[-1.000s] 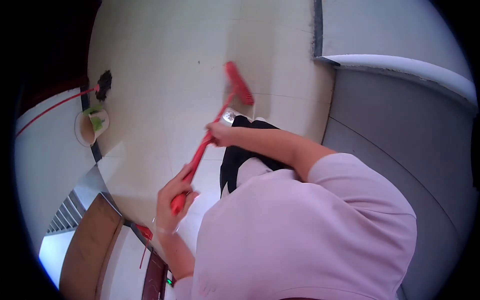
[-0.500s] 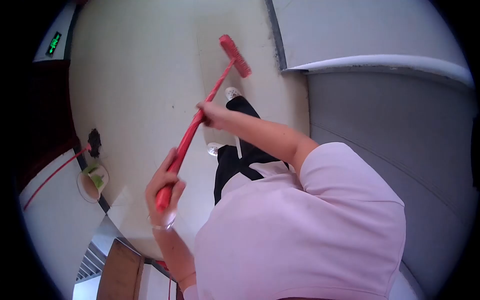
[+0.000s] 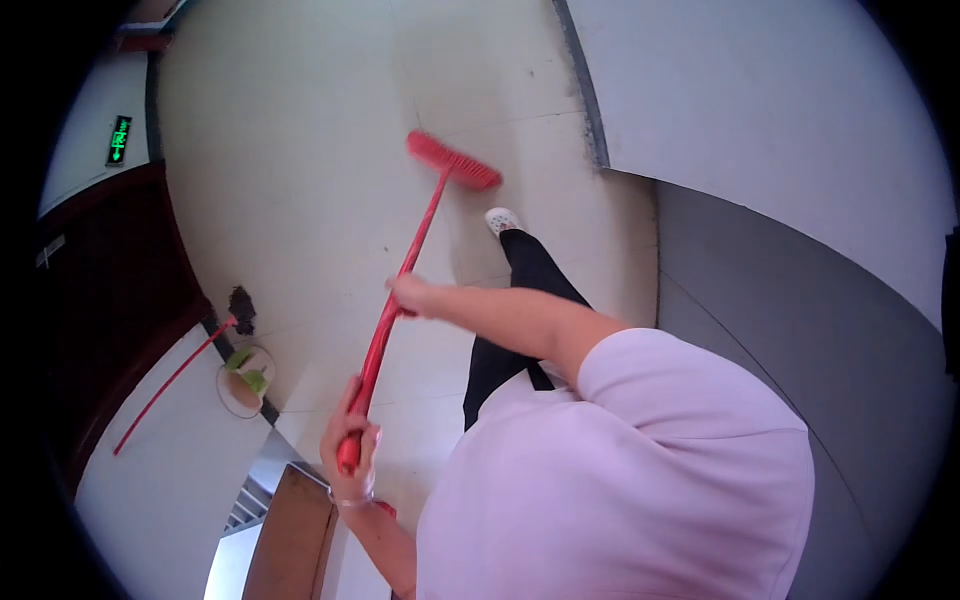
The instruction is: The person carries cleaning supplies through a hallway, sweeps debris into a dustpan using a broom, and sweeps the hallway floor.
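Observation:
A red broom (image 3: 424, 227) slants across the view, its long handle running from my hands to a wide bristled head (image 3: 455, 162) over the pale floor. Around the top end of the handle, my left hand (image 3: 350, 440) is closed, a bracelet at its wrist. My right hand (image 3: 412, 297) grips the shaft lower down, about midway. Whether the bristles press on the floor, I cannot tell for sure. Just beyond the head's near end stands one white shoe (image 3: 503, 221) of mine; the other foot is hidden.
On the left, a red-handled tool with a dark head (image 3: 242, 311) leans by the wall near a pale bin (image 3: 238, 393) with something green. Past them are a dark red door (image 3: 125, 290) and a green exit sign (image 3: 119, 141). A grey panel (image 3: 740, 300) lies right.
The broom head has swung round and come closer to my feet, lying more crosswise. Both hands keep their hold. My view has shifted, and one shoe has gone out of sight.

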`<state>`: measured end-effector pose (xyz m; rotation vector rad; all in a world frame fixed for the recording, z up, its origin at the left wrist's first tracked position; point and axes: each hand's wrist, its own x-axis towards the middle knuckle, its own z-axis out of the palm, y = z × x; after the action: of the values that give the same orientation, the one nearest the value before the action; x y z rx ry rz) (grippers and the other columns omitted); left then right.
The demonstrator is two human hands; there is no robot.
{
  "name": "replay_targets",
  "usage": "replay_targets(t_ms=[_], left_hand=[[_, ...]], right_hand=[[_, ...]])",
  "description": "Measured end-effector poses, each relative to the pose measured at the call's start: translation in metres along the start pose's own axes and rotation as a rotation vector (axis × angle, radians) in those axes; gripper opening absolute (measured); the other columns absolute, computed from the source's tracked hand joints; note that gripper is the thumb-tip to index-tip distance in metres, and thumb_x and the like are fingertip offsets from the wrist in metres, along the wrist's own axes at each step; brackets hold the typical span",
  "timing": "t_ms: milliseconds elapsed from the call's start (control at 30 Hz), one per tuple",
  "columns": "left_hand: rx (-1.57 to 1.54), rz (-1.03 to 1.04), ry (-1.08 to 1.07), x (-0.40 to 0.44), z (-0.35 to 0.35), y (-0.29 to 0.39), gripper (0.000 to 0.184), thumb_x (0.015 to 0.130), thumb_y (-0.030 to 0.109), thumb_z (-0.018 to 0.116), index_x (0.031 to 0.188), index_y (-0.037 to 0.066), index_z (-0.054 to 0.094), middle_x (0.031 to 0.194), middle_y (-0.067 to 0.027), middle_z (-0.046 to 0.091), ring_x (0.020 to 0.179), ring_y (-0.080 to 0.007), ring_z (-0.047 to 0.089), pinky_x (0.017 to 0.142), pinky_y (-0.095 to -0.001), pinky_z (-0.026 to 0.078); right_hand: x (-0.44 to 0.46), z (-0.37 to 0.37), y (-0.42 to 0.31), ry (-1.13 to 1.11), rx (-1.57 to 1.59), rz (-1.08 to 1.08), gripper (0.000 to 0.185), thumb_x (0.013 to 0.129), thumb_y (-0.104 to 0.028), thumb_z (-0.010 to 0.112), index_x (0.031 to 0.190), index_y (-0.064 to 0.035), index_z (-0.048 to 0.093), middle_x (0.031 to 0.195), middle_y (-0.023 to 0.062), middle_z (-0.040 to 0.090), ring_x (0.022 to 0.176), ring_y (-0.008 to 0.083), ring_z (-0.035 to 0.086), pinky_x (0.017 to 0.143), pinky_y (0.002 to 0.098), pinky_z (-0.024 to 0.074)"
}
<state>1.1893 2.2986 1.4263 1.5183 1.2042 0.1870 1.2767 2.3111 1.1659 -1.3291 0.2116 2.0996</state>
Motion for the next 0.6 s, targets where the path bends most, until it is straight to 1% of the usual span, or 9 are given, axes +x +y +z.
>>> replay_targets(t_ms=[67, 133, 200, 267, 300, 367, 433, 500, 600], left_hand=[[0.037, -0.088, 0.024, -0.019, -0.012, 0.012, 0.006, 0.063, 0.002, 0.051, 0.064, 0.002, 0.045, 0.107, -0.0247, 0.039, 0.099, -0.025, 0.041, 0.081, -0.0315, 0.031], [0.064, 0.029, 0.141, -0.02, -0.017, 0.018, 0.007, 0.063, 0.003, 0.05, 0.063, 0.001, 0.044, 0.106, -0.027, 0.039, 0.098, -0.0294, 0.041, 0.082, -0.0334, 0.03], [-0.045, 0.029, 0.194, -0.018, -0.016, 0.03, 0.007, 0.064, 0.005, 0.05, 0.063, 0.001, 0.044, 0.105, -0.0288, 0.038, 0.099, -0.0331, 0.04, 0.083, -0.0354, 0.029], [-0.077, 0.174, 0.117, -0.009, -0.025, 0.029, 0.007, 0.064, 0.005, 0.05, 0.065, 0.001, 0.044, 0.106, -0.0288, 0.038, 0.1, -0.034, 0.038, 0.084, -0.0373, 0.028], [-0.117, 0.207, 0.12, 0.002, -0.022, 0.025, 0.007, 0.065, 0.006, 0.049, 0.067, 0.002, 0.044, 0.106, -0.0293, 0.036, 0.102, -0.034, 0.037, 0.085, -0.0383, 0.026], [-0.174, 0.241, 0.102, 0.038, -0.01, 0.019, 0.005, 0.066, 0.005, 0.049, 0.069, 0.003, 0.045, 0.107, -0.0289, 0.036, 0.102, -0.0337, 0.036, 0.085, -0.0386, 0.026], [-0.315, 0.286, 0.027, 0.084, 0.014, 0.001, 0.004, 0.071, 0.003, 0.045, 0.074, 0.004, 0.047, 0.111, -0.0241, 0.035, 0.105, -0.0298, 0.034, 0.086, -0.0347, 0.026], [-0.536, 0.212, 0.1, 0.128, 0.054, -0.013, 0.005, 0.07, 0.001, 0.049, 0.074, 0.004, 0.049, 0.109, -0.0201, 0.039, 0.101, -0.0252, 0.039, 0.082, -0.0305, 0.031], [-0.551, 0.186, 0.056, 0.167, 0.098, -0.033, 0.005, 0.071, 0.005, 0.052, 0.074, 0.002, 0.05, 0.108, -0.017, 0.041, 0.097, -0.0188, 0.041, 0.079, -0.0243, 0.032]], right_hand=[[-0.022, 0.03, -0.006, -0.102, 0.099, 0.162, 0.012, 0.072, -0.018, 0.042, 0.075, -0.0064, 0.042, 0.062, 0.0068, 0.048, 0.053, 0.0151, 0.049, 0.043, 0.0285, 0.0386], [-0.04, 0.048, -0.018, -0.125, 0.09, 0.193, 0.011, 0.072, -0.017, 0.043, 0.075, -0.0063, 0.042, 0.063, 0.0062, 0.048, 0.053, 0.0144, 0.049, 0.043, 0.0277, 0.0387], [-0.048, 0.045, -0.028, -0.125, 0.074, 0.233, 0.01, 0.072, -0.016, 0.044, 0.074, -0.0062, 0.042, 0.064, 0.0055, 0.049, 0.054, 0.0138, 0.049, 0.044, 0.0269, 0.0388], [-0.052, 0.034, -0.039, -0.047, 0.121, 0.067, 0.012, 0.073, -0.018, 0.043, 0.071, -0.0054, 0.043, 0.062, 0.0056, 0.049, 0.051, 0.0128, 0.048, 0.041, 0.0253, 0.0373], [-0.05, 0.016, -0.049, -0.082, 0.019, -0.027, 0.016, 0.073, -0.02, 0.041, 0.069, -0.0047, 0.044, 0.058, 0.0054, 0.048, 0.047, 0.0129, 0.046, 0.039, 0.0245, 0.0354], [-0.031, -0.016, -0.071, 0.044, -0.041, -0.198, 0.023, 0.073, -0.021, 0.038, 0.062, -0.0021, 0.046, 0.05, 0.0083, 0.047, 0.042, 0.0154, 0.045, 0.037, 0.0281, 0.0331], [-0.039, -0.042, -0.111, 0.214, 0.044, -0.248, 0.025, 0.072, -0.021, 0.035, 0.061, -0.001, 0.046, 0.049, 0.0095, 0.047, 0.04, 0.0163, 0.044, 0.034, 0.0294, 0.032], [-0.02, -0.078, -0.136, 0.305, 0.058, -0.303, 0.02, 0.072, -0.021, 0.036, 0.071, -0.0018, 0.042, 0.055, 0.01, 0.048, 0.041, 0.0171, 0.044, 0.034, 0.0292, 0.0311], [0.009, -0.131, -0.154, 0.401, 0.057, -0.283, 0.017, 0.071, -0.022, 0.034, 0.069, -0.0049, 0.039, 0.053, 0.009, 0.045, 0.041, 0.0171, 0.041, 0.035, 0.0292, 0.0296]])
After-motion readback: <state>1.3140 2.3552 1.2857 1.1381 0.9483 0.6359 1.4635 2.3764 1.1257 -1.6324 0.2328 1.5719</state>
